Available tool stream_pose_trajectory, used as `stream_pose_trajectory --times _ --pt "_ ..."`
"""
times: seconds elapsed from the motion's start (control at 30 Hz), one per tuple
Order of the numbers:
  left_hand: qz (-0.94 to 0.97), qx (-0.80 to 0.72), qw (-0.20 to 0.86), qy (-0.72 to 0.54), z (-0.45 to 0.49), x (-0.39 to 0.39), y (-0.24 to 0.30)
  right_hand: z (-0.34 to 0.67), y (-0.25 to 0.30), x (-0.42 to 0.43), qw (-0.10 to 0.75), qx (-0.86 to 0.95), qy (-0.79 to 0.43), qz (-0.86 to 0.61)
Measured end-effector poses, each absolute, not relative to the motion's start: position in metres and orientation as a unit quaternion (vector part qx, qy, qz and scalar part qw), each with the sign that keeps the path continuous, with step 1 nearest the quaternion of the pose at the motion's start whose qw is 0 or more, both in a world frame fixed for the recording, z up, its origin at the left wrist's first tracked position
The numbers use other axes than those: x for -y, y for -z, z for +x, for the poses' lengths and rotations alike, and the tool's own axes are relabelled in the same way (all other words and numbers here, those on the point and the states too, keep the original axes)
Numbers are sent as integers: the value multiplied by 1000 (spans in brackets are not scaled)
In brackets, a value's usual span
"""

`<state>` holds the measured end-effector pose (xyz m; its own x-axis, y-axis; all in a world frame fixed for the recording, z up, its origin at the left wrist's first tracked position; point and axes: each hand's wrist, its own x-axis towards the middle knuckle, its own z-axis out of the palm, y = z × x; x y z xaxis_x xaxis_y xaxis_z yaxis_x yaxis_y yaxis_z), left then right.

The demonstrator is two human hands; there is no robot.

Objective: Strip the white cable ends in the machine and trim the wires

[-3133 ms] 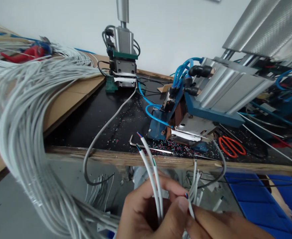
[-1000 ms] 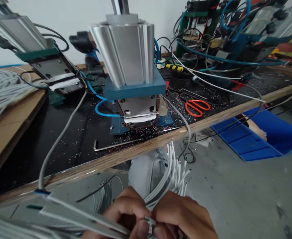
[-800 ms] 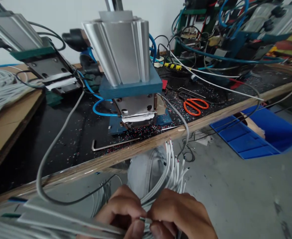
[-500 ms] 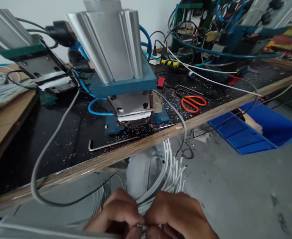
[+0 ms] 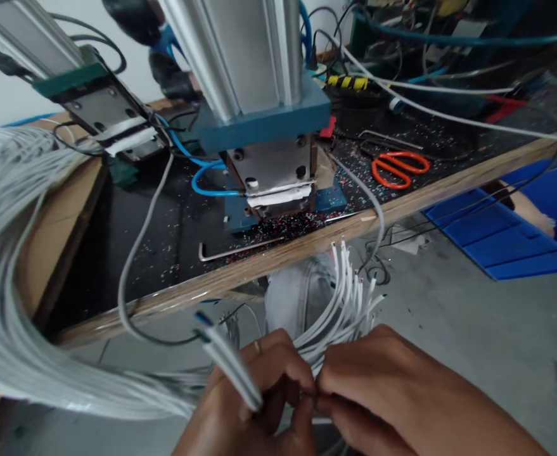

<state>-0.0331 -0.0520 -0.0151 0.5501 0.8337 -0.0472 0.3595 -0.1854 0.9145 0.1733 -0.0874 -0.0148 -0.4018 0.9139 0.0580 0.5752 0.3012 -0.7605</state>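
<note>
My left hand [image 5: 254,399] and my right hand [image 5: 392,392] meet low in the middle of the view, both closed in a pinch on white cables. A fan of white cable ends [image 5: 349,297] rises from between the hands toward the bench edge. Two more white cable ends with blue and green tips [image 5: 225,354] stick out to the left over my left hand. Just beyond the bench edge stands a pneumatic press [image 5: 268,145] with a blue body, a silver cylinder and a white-taped jaw.
A large bundle of grey-white cables [image 5: 7,266] sweeps over the left side. On the black bench [image 5: 164,215] lie an Allen key [image 5: 240,248], orange scissors [image 5: 396,168] and coloured insulation crumbs. A second press [image 5: 97,114] stands at the back left. A blue bin [image 5: 511,234] sits on the floor, right.
The view swung from the left bundle to the blue press and then dipped closer. My hands stayed together on the cables, and two cable ends now show over my left hand.
</note>
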Motion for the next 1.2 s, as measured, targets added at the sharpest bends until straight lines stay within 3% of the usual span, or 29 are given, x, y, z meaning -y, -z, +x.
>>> stream_pose_trajectory --times 0.13,0.3,0.37,0.53,0.6,0.77,0.9,1.2 --pt "676 -445 515 -283 -23 54 15 166 25 94 330 720 -362 -491" --pt "513 -482 530 -473 -1 61 29 146 37 103 481 588 -397 -515" --pt "494 -484 539 -481 2 61 31 145 38 103 483 583 -408 -511" --pt "526 -498 612 -316 -7 51 15 171 30 92 335 700 -412 -478" --pt "524 -503 616 -305 -7 49 12 176 28 90 317 716 -401 -476" --pt "406 -484 598 -493 8 63 28 153 34 93 451 589 -411 -531" --pt "286 -444 646 -551 22 78 37 132 42 97 533 519 -404 -532" --pt "204 -479 634 -572 32 79 26 127 41 96 542 515 -384 -542"
